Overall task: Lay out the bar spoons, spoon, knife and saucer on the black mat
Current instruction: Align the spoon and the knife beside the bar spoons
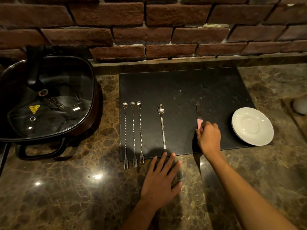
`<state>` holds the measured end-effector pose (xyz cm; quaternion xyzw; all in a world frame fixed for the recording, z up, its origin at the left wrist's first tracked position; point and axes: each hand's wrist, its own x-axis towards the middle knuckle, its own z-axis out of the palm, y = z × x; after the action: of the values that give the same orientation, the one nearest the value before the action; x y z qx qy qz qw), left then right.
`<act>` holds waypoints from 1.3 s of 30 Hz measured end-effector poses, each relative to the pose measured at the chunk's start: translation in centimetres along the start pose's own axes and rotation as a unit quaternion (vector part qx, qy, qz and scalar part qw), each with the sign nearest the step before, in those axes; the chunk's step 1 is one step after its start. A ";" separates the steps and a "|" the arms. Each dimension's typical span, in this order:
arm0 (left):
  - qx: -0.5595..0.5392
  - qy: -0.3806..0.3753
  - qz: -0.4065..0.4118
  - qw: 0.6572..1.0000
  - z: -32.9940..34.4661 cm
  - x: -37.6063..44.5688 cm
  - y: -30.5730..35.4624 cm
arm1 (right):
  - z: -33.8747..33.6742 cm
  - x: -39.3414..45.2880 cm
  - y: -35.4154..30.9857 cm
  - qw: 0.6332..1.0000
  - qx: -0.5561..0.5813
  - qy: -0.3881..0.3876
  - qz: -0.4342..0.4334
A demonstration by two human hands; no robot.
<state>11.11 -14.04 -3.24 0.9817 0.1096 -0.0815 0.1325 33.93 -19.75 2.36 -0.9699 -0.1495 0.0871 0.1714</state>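
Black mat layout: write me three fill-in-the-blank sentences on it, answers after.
1. The number of bar spoons lying side by side is ___.
2. The right hand holds the knife by its ___ handle.
3. The white saucer sits at the black mat's ___ edge.
Answers: three; pink; right

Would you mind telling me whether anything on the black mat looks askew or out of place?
Two things stand out. The saucer overhangs the right edge of the black mat, partly on the counter. The three bar spoons poke their fork ends past the mat's near edge. The spoon lies straight, fully on the mat.
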 end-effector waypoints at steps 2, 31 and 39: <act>0.002 -0.002 0.001 1.000 0.0 0.0 0.0 | 0.4 -0.4 0.3 1.000 0.012 -0.002 -0.002; 0.007 -0.004 0.002 1.000 0.3 0.1 -0.1 | 2.6 -0.7 -3.6 0.996 0.018 -0.026 -0.086; 0.009 0.004 0.002 1.000 0.5 0.2 -0.2 | 2.5 -0.7 -3.5 0.996 0.024 -0.031 -0.085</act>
<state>11.16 -13.99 -3.79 0.9834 0.1080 -0.0779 0.1233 31.81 -16.06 1.33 -0.9461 -0.2342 0.1057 0.1969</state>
